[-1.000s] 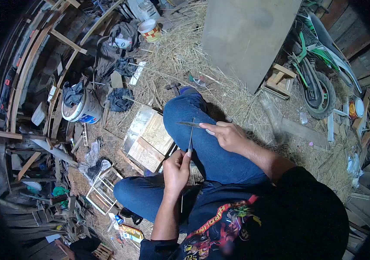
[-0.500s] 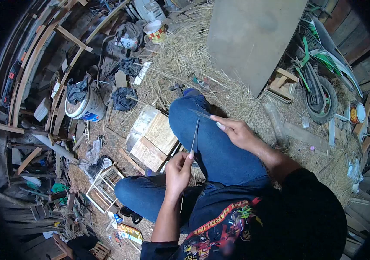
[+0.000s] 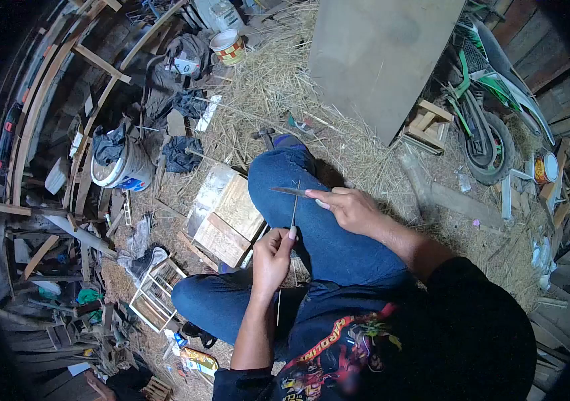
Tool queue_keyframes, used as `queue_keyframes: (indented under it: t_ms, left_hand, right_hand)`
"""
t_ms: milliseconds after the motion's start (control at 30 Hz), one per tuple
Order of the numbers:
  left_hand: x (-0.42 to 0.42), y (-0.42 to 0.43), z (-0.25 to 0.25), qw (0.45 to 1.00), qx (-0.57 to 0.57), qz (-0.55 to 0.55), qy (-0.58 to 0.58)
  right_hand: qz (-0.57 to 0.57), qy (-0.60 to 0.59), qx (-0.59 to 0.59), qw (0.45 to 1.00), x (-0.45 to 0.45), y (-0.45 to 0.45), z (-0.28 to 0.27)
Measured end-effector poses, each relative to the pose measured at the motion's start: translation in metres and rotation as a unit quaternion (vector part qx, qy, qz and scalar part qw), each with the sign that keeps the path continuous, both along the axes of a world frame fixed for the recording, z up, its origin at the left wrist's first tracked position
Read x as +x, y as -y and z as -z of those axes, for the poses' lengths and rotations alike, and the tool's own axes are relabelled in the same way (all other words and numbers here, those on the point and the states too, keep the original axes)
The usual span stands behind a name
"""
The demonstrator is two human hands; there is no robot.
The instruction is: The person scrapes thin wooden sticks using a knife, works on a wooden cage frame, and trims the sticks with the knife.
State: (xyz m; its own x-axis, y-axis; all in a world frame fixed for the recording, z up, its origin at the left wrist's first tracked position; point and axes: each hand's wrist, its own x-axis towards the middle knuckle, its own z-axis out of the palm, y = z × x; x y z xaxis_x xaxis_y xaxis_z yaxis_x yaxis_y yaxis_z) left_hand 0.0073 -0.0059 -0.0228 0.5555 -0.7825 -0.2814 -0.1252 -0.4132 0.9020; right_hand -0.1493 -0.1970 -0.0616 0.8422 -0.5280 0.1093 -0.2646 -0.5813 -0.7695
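Note:
My left hand (image 3: 273, 259) is closed around a thin stick (image 3: 296, 208), its thumb pressed along it. The stick points up and away over my bent knee, and its lower end hangs below the fist. In my right hand (image 3: 353, 211) is a knife (image 3: 289, 192), held with the index finger and thumb at the blade's base. The blade points left and crosses the stick near its upper end. Whether the edge cuts into it is too small to tell. Both hands are above my jeans (image 3: 345, 250).
Beside my knee lies a wooden board (image 3: 235, 210); a small wooden frame (image 3: 158, 294) stands lower left. A white bucket (image 3: 124, 167), a large panel (image 3: 385, 60) and a motorbike (image 3: 488, 140) surround the straw floor. Another person's hand (image 3: 100, 386) shows at bottom left.
The knife has moved left and slightly down, its blade now lying across the stick rather than by its tip. My left hand keeps its grip. The view has shifted slightly.

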Motion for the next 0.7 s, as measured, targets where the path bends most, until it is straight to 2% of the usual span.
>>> queue_keyframes:
  t_ms: [133,233,300,367,533,600,700]
  left_hand:
    - [0.000,-0.010,-0.014,1.000,0.019,0.000,0.008]
    - [-0.004,-0.022,-0.029,0.996,0.084,0.009,0.015]
    - [-0.004,-0.029,-0.029,0.998,0.043,0.012,0.039]
    - [-0.001,-0.025,-0.016,0.999,0.015,0.000,0.033]
    - [0.000,-0.005,-0.011,0.999,0.023,0.007,0.043]
    - [0.000,0.000,-0.012,0.999,0.016,0.014,0.047]
    - [-0.001,0.002,-0.018,0.999,0.028,0.016,0.036]
  right_hand:
    - [0.017,-0.008,0.009,1.000,0.001,-0.004,-0.001]
    - [0.031,0.034,0.012,0.999,0.002,0.000,0.010]
    - [0.028,0.070,0.006,0.997,0.001,0.000,0.012]
    - [0.020,0.111,0.067,0.991,-0.002,0.003,0.007]
    - [0.002,0.079,0.003,0.997,-0.012,-0.001,-0.003]
    - [-0.022,-0.012,0.002,1.000,-0.013,-0.003,-0.012]
    - [-0.020,-0.009,-0.013,1.000,-0.010,-0.003,-0.012]
